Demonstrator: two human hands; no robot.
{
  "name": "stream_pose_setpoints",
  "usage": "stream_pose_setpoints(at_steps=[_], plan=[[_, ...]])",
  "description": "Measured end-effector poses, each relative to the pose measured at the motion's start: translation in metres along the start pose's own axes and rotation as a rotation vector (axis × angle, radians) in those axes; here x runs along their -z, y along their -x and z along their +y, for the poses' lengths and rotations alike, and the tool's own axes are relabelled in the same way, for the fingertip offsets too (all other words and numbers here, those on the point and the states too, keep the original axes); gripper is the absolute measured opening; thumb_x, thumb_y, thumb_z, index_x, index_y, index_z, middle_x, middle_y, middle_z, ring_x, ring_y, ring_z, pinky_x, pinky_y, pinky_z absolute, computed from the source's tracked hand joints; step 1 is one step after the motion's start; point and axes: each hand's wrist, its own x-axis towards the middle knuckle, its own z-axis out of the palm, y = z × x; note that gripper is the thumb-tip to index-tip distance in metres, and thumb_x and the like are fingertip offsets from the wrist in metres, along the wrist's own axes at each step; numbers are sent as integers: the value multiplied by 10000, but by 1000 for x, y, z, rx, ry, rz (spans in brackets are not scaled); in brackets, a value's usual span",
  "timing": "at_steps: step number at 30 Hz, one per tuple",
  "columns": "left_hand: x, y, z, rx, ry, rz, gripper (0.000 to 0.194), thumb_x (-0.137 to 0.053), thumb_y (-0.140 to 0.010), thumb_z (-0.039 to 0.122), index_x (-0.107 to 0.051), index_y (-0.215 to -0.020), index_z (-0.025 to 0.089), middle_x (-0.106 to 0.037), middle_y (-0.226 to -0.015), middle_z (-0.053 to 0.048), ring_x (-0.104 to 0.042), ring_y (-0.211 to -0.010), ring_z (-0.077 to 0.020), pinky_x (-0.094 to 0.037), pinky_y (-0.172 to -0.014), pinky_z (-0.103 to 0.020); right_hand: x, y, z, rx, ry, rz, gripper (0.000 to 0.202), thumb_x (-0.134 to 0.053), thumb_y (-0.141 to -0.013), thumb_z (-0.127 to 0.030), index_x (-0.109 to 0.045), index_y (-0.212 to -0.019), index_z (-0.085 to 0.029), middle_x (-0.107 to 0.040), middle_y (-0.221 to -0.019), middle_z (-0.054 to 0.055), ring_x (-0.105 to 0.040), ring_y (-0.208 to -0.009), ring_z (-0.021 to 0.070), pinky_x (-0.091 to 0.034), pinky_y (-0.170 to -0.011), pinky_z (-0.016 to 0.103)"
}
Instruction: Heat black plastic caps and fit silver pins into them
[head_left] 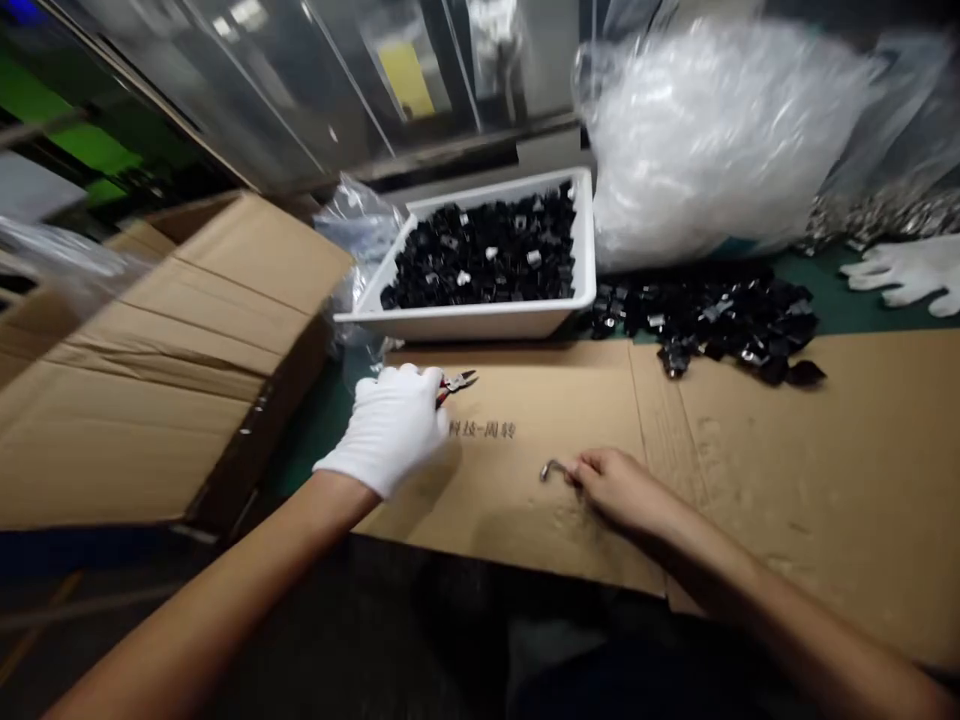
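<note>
My left hand (394, 425), in a white knit glove, is closed around a pair of cutting pliers (456, 383). Their metal jaws point right, and a bit of red handle shows beside the glove. Bare and further right, my right hand (611, 485) pinches a small bent metal piece (553, 468) whose hooked end points left; its exact kind I cannot make out. Both hands are over a flat cardboard sheet (525, 530) with printed characters. Behind them stands a white plastic tray (465, 322) heaped with small black parts (487, 245), some with shiny metal bits.
More black parts (720, 315) lie in a pile right of the tray. Behind is a large clear plastic bag (727, 140). An open cardboard box (165, 350) stands at left. A white glove (911, 272) and small metal pieces (885, 215) lie at far right.
</note>
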Motion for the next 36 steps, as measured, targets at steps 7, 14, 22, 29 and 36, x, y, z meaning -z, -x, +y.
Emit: stream_pose_setpoints(at_steps=[7, 14, 22, 29, 36], plan=[[-53, 80, 63, -132, 114, -148, 264, -528, -906, 248, -635, -1141, 189, -666, -1018, -149, -625, -961, -353, -421, -822, -445, 7, 16, -5, 7, 43, 77, 333, -496, -1047, -357, -697, -839, -193, -705, -806, 33, -626, -778, 186, -418, -715, 305], [-54, 79, 67, -223, 162, -180, 248, -502, -943, 304, -618, -1133, 195, -649, -1000, -150, -613, -984, -386, -427, -844, -485, 6, 28, -15, 11, 122, 114, 328, -503, -1056, -399, -716, -890, -214, -690, -751, 3, -611, -707, 174, -392, -660, 295], [-55, 77, 68, -198, 210, -232, 271, -493, -947, 342, -625, -1125, 187, -645, -1002, -167, -609, -1061, -424, -433, -894, -535, 0, 46, -26, 154, 304, 237, 220, -546, -1059, -306, -745, -1012, -226, -674, -648, -33, -566, -521, 134, -388, -561, 286], [-49, 76, 64, -214, 194, -287, 317, -455, -981, 423, -642, -1037, 173, -623, -924, -156, -629, -1022, -437, -457, -887, -562, 5, 55, -24, 261, 348, 352, 171, -586, -1050, -299, -738, -1034, -220, -679, -679, -33, -596, -530, 118, -426, -571, 275], [-26, 75, 67, -215, 138, -297, 399, -457, -977, 496, -669, -922, 162, -607, -857, -154, -646, -996, -459, -468, -877, -602, 11, 66, -2, 188, 296, 370, 156, -593, -1050, -315, -728, -1046, -236, -657, -673, -50, -574, -533, 106, -420, -580, 275]])
